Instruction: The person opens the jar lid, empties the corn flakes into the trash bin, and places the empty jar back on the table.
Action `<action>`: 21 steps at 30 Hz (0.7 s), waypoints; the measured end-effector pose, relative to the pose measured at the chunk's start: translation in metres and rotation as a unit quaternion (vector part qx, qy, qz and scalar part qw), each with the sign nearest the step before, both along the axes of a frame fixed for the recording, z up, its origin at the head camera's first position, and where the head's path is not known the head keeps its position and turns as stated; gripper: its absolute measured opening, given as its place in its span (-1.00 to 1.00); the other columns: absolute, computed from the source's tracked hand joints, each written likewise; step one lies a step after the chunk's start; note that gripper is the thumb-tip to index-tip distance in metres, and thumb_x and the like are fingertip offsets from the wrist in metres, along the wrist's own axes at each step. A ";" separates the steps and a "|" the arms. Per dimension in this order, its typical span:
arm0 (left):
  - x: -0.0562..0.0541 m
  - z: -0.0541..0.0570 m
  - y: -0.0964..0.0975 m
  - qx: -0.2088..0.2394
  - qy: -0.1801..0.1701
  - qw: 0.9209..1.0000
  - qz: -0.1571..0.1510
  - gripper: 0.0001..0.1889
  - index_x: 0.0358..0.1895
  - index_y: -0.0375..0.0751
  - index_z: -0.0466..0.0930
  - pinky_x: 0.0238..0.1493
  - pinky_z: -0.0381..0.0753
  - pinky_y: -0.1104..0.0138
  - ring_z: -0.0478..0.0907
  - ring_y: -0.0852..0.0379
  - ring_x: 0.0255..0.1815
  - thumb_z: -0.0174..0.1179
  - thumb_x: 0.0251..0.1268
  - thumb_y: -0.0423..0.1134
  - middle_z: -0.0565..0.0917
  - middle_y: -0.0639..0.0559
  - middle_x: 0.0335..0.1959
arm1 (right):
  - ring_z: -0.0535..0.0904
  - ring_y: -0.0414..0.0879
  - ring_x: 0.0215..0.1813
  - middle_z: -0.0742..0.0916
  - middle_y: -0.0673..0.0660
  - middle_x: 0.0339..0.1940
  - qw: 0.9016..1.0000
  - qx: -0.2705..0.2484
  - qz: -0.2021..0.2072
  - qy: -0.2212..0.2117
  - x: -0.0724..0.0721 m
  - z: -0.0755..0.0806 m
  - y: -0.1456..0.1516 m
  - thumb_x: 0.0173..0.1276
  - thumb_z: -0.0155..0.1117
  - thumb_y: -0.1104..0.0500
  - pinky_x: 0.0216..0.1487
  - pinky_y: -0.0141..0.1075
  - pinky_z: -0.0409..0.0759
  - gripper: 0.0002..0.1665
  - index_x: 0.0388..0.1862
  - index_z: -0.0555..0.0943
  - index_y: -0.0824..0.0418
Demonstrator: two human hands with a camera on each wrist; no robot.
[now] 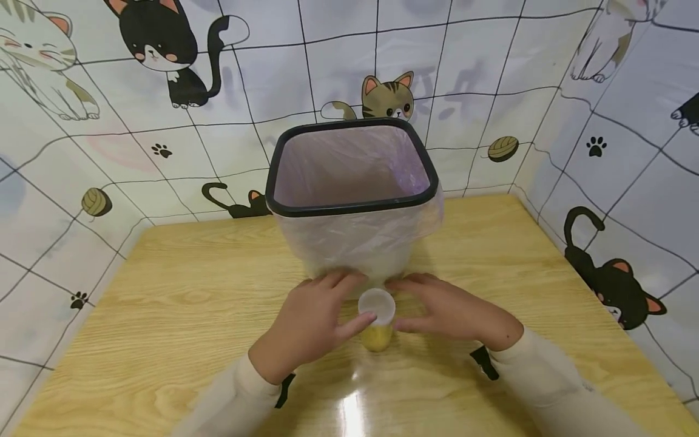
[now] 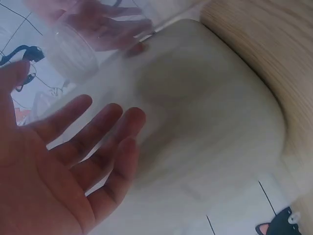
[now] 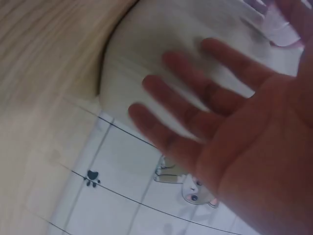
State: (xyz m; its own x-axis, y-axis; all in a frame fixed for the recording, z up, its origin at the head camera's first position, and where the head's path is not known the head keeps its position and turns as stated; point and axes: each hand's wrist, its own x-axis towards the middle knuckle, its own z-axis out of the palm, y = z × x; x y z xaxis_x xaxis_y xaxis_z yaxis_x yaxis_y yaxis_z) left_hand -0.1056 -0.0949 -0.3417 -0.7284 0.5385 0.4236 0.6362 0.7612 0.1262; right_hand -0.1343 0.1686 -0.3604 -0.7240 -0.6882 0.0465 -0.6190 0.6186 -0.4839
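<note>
Between the two hands a small clear container (image 1: 377,337) stands on the table, with a pale round top (image 1: 378,304) and something yellow low inside it. My left hand (image 1: 318,312) is beside it on the left, fingers spread, its thumb overlapping the container's top in the head view. On the other side my right hand (image 1: 445,311) has its fingers extended, thumb close by the container. Both hands' fingertips point toward the lower front of a pale waste bin (image 1: 355,240). Each wrist view shows an open palm with nothing in it.
The bin has a black rim (image 1: 349,210) and a translucent purplish bag (image 1: 409,167) lining it and folded over the outside. It stands on the wood-grain table (image 1: 207,291) near the back wall (image 1: 306,79), which is covered in cat-print sheeting, as are the side walls.
</note>
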 end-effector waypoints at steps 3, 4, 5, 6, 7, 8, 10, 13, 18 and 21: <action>-0.005 -0.003 0.010 -0.006 -0.013 1.000 -0.023 -0.37 0.24 0.08 0.53 -0.07 0.68 0.15 0.65 0.10 0.05 0.25 0.20 0.35 0.66 0.13 0.07 | 0.52 0.01 0.32 0.61 0.03 0.29 0.999 -0.017 0.031 -0.015 -0.003 -0.006 -0.001 0.32 0.38 -0.18 0.28 0.03 0.53 -0.29 0.37 0.47 0.04; -0.006 -0.004 0.013 -0.008 -0.016 0.999 -0.028 -0.34 0.28 0.09 0.50 -0.04 0.67 0.14 0.65 0.09 0.07 0.24 0.20 0.36 0.66 0.12 0.09 | 0.52 0.00 0.31 0.61 0.02 0.29 0.999 -0.019 0.037 -0.014 -0.003 -0.008 -0.001 0.32 0.38 -0.18 0.28 0.02 0.53 -0.30 0.37 0.47 0.02; -0.006 -0.005 0.015 -0.010 -0.018 0.999 -0.032 -0.31 0.31 0.10 0.47 -0.03 0.67 0.13 0.65 0.08 0.09 0.22 0.19 0.38 0.66 0.12 0.11 | 0.52 0.00 0.31 0.61 0.02 0.29 0.999 -0.020 0.041 -0.013 -0.003 -0.008 -0.001 0.31 0.38 -0.20 0.28 0.01 0.53 -0.29 0.37 0.47 0.01; -0.007 -0.006 0.016 -0.010 -0.020 0.999 -0.035 -0.28 0.34 0.11 0.45 -0.01 0.67 0.12 0.65 0.06 0.10 0.22 0.19 0.39 0.65 0.12 0.13 | 0.51 0.00 0.33 0.60 0.02 0.30 0.999 -0.022 0.042 -0.012 -0.002 -0.009 -0.002 0.31 0.37 -0.21 0.28 0.02 0.52 -0.28 0.38 0.46 0.01; -0.008 -0.007 0.017 -0.010 -0.020 0.999 -0.041 -0.26 0.36 0.10 0.42 0.00 0.67 0.11 0.65 0.05 0.11 0.22 0.19 0.39 0.66 0.10 0.14 | 0.50 0.02 0.34 0.59 0.02 0.31 0.999 -0.021 0.038 -0.011 -0.001 -0.008 -0.001 0.31 0.36 -0.23 0.29 0.03 0.52 -0.26 0.39 0.45 0.01; -0.009 -0.008 0.018 -0.011 -0.021 0.999 -0.045 -0.24 0.38 0.10 0.40 0.01 0.67 0.10 0.65 0.04 0.12 0.22 0.18 0.39 0.66 0.10 0.15 | 0.50 0.03 0.34 0.58 0.03 0.32 0.999 -0.020 0.034 -0.011 -0.001 -0.008 -0.001 0.31 0.36 -0.24 0.29 0.04 0.52 -0.26 0.39 0.45 0.00; -0.009 -0.009 0.018 -0.016 -0.018 0.999 -0.045 -0.22 0.41 0.12 0.38 0.03 0.66 0.09 0.65 0.04 0.13 0.20 0.19 0.41 0.65 0.09 0.16 | 0.49 0.04 0.35 0.58 0.03 0.33 0.999 -0.018 0.025 -0.010 0.001 -0.007 -0.002 0.31 0.36 -0.26 0.29 0.05 0.51 -0.24 0.40 0.44 -0.01; -0.011 -0.009 0.015 -0.014 -0.024 0.999 -0.044 -0.26 0.38 0.12 0.43 0.06 0.65 0.09 0.64 0.05 0.13 0.23 0.18 0.38 0.66 0.10 0.15 | 0.49 0.00 0.35 0.58 0.02 0.32 1.000 -0.022 0.020 -0.008 0.003 -0.007 -0.005 0.30 0.39 -0.21 0.29 0.01 0.52 -0.24 0.41 0.43 -0.01; -0.011 -0.010 0.013 -0.005 -0.043 0.998 -0.048 -0.38 0.24 0.13 0.55 -0.03 0.65 0.15 0.67 0.12 0.00 0.29 0.16 0.32 0.69 0.15 0.03 | 0.53 -0.04 0.29 0.60 -0.02 0.27 1.000 -0.017 0.024 0.007 0.008 -0.008 -0.009 0.35 0.30 -0.26 0.24 -0.03 0.55 -0.24 0.44 0.38 -0.03; -0.012 -0.010 0.013 -0.005 -0.047 0.998 -0.050 -0.40 0.19 0.11 0.58 -0.07 0.66 0.18 0.67 0.14 -0.04 0.30 0.15 0.32 0.70 0.16 -0.02 | 0.54 -0.04 0.27 0.61 -0.03 0.25 1.000 -0.013 0.022 0.017 0.010 -0.009 -0.011 0.37 0.23 -0.31 0.22 -0.03 0.56 -0.24 0.44 0.37 -0.04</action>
State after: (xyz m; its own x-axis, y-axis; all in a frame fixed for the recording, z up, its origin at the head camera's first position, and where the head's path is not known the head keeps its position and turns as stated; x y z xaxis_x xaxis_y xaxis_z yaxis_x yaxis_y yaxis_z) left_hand -0.1175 -0.0824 -0.3522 -0.7066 0.6149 0.3501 0.6952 0.6956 0.1813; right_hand -0.1239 0.1576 -0.3695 -0.6910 -0.7172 0.0900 -0.6618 0.5777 -0.4778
